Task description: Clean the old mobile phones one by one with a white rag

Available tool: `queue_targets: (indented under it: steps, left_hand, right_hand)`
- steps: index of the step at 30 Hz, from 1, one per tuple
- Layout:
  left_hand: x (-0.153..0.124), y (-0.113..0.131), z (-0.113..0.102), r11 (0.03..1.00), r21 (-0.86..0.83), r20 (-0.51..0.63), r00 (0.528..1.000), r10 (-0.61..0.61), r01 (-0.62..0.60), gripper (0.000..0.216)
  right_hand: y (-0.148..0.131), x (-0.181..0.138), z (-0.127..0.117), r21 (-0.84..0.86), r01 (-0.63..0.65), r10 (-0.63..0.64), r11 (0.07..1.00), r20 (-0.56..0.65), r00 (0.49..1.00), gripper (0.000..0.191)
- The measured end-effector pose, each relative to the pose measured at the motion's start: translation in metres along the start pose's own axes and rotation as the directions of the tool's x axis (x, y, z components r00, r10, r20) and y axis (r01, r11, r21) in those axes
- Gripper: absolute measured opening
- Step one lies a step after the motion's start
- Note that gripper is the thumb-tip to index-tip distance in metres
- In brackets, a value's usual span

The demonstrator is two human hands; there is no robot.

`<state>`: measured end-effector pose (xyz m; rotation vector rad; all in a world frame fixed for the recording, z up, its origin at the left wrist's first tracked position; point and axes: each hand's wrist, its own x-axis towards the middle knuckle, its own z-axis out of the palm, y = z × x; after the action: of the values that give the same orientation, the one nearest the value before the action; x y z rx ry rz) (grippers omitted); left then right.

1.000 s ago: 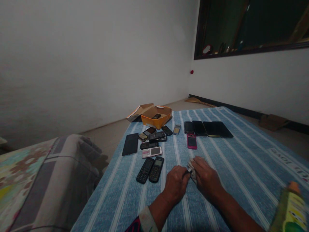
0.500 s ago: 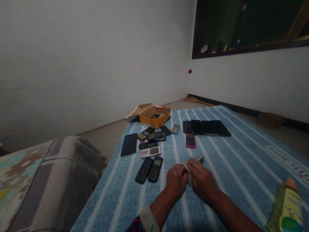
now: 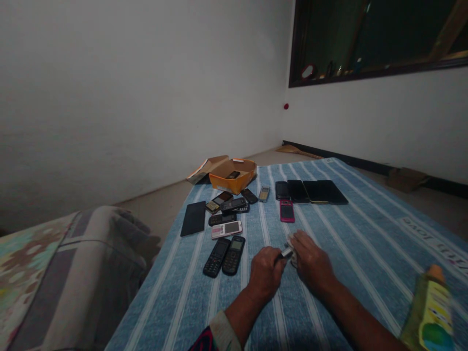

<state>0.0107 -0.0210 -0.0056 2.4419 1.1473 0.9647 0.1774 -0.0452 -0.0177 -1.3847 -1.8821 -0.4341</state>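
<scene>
My left hand (image 3: 266,274) is closed around one end of a grey and dark mobile phone (image 3: 285,253), seen narrow and partly covered by the fingers. A pale cloth (image 3: 293,259) is gripped in my right hand (image 3: 313,262), against the phone's other end. To the left of my hands, two black keypad phones (image 3: 233,256) lie side by side. Beyond them is a white and pink phone (image 3: 226,229). A pink-framed phone (image 3: 287,211) rests farther ahead of my right hand.
Several dark flat devices (image 3: 299,191) stand in a row at the back right. An open orange box (image 3: 234,183) with a phone inside sits at the far end. A black tablet-like slab (image 3: 193,218) lies left, and a yellow-green bottle (image 3: 428,312) is at the lower right.
My right hand has shifted slightly right and up with the cloth, uncovering more of the phone between my hands. The view has shifted slightly.
</scene>
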Motion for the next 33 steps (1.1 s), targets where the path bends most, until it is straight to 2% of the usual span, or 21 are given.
queue_targets:
  steps: [3, 6, 13, 16, 23, 25, 33]
  left_hand:
    - [-0.001, -0.002, 0.001, 1.000, -0.025, -0.022, 1.000, 0.013, -0.014, 0.013]
    - [-0.002, -0.002, 0.000, 0.999, -0.030, -0.020, 1.000, 0.015, -0.016, 0.013]
    - [-0.001, 0.002, -0.002, 1.000, 0.021, -0.016, 1.000, 0.009, -0.009, 0.007]
    - [-0.001, 0.002, -0.002, 1.000, 0.012, -0.013, 1.000, 0.006, -0.006, 0.006]
    - [-0.002, -0.001, -0.001, 1.000, -0.024, -0.026, 1.000, 0.016, -0.017, 0.011]
    - [-0.002, -0.001, -0.001, 0.999, -0.020, -0.023, 0.999, 0.028, -0.028, 0.012]
    - [0.000, 0.002, -0.005, 1.000, 0.010, 0.002, 1.000, 0.024, -0.024, 0.006]
  right_hand:
    - [-0.020, -0.003, 0.004, 0.036, 0.095, -0.094, 0.995, -0.013, 0.995, 0.036]
    - [-0.024, -0.004, 0.004, 0.044, 0.112, -0.112, 0.993, -0.006, 0.994, 0.035]
    - [0.016, 0.002, -0.002, -0.048, -0.031, 0.032, 0.998, 0.023, 0.999, 0.033]
    - [0.021, 0.003, -0.003, -0.075, -0.053, 0.054, 0.996, 0.008, 0.999, 0.032]
    - [-0.019, 0.000, 0.001, 0.025, 0.096, -0.095, 0.995, -0.020, 0.995, 0.032]
    - [-0.022, -0.001, 0.001, 0.040, 0.108, -0.107, 0.993, -0.011, 0.994, 0.032]
    - [0.020, 0.005, -0.007, -0.064, -0.061, 0.062, 0.996, 0.008, 0.998, 0.030]
